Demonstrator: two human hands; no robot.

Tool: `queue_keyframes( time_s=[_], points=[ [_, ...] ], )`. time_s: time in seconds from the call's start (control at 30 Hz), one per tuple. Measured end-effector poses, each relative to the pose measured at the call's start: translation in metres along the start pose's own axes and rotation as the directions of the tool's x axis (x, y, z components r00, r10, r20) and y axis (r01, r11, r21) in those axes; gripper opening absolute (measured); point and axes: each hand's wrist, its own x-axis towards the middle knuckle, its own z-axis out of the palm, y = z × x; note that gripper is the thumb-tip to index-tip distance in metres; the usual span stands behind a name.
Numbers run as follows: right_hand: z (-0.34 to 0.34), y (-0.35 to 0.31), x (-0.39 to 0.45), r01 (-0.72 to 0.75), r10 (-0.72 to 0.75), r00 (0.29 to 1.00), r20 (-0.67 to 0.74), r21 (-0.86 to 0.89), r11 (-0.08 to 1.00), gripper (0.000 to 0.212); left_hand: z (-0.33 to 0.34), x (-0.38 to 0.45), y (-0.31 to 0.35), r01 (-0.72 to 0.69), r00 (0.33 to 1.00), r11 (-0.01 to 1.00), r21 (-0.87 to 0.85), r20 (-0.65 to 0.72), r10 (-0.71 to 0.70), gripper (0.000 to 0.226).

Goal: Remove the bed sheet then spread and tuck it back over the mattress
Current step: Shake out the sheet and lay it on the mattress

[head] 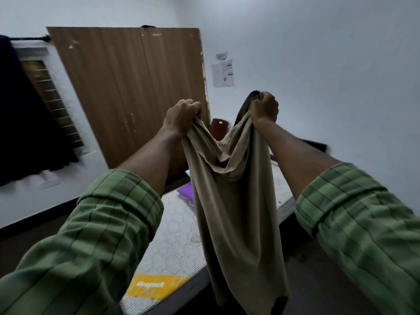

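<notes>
Head view, looking down my own arms: both are stretched out ahead and raised, green checked sleeves (109, 226) rolled back above the forearms. My left hand (181, 115) is clenched on a bunch of the tan bed sheet (234, 201), fingers curled down over the gathered edge. My right hand (264, 106) is fisted round another bunch a touch higher, a dark fold of cloth poking up out of the grip. Between the two fists the sheet sags in a deep V, then hangs in one long, loose drape straight down in front of me. It's clear of the bed up top; whether the bottom end touches anything, I cannot tell.

Below and behind the hanging cloth lies the bare mattress (172, 244), white quilted top fully showing, a yellow label (154, 286) at its near end and a purple item (187, 193) lying farther along. Beyond stands a brown wooden wardrobe (127, 87), a dark curtain (25, 114) hangs by the window at left, papers (222, 72) are stuck to the white wall, and a reddish-brown chair back (218, 130) peeks between my hands.
</notes>
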Motion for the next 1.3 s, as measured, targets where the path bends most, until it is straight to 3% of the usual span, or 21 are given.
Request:
queue_keyframes(
  time_s=[0.27, 0.53, 0.73, 0.87, 1.07, 1.17, 1.3],
  points=[
    [0.042, -0.055, -0.065, 0.004, -0.015, 0.994, 0.112, 0.097, 0.995, 0.029, -0.072, -0.077, -0.040, 0.189, 0.982, 0.954, 0.232, -0.036, -0.186, 0.011],
    [0.088, -0.091, -0.086, -0.009, -0.032, 0.970, 0.242, 0.170, 0.985, 0.038, -0.117, -0.112, -0.081, 0.415, 0.905, 0.854, 0.315, -0.043, -0.424, 0.022],
    [0.144, -0.078, -0.101, 0.007, -0.083, 0.909, 0.409, 0.183, 0.983, 0.039, -0.106, -0.137, -0.115, 0.557, 0.817, 0.769, 0.314, -0.043, -0.575, 0.029],
    [0.197, -0.076, -0.102, -0.019, -0.087, 0.868, 0.488, 0.208, 0.978, 0.042, -0.087, -0.143, -0.151, 0.589, 0.798, 0.734, 0.337, -0.099, -0.594, 0.023],
    [0.296, -0.084, -0.102, 0.010, -0.118, 0.849, 0.515, 0.207, 0.978, 0.040, -0.047, -0.134, -0.244, 0.607, 0.787, 0.726, 0.324, -0.121, -0.605, 0.022],
    [0.340, -0.094, -0.091, 0.047, -0.153, 0.834, 0.530, 0.207, 0.977, 0.038, -0.028, -0.115, -0.281, 0.628, 0.768, 0.714, 0.309, -0.099, -0.633, 0.009],
    [0.385, -0.104, -0.076, 0.063, -0.172, 0.813, 0.556, 0.210, 0.976, 0.036, 0.000, -0.096, -0.316, 0.661, 0.716, 0.679, 0.320, 0.002, -0.698, 0.052]
  ],
)
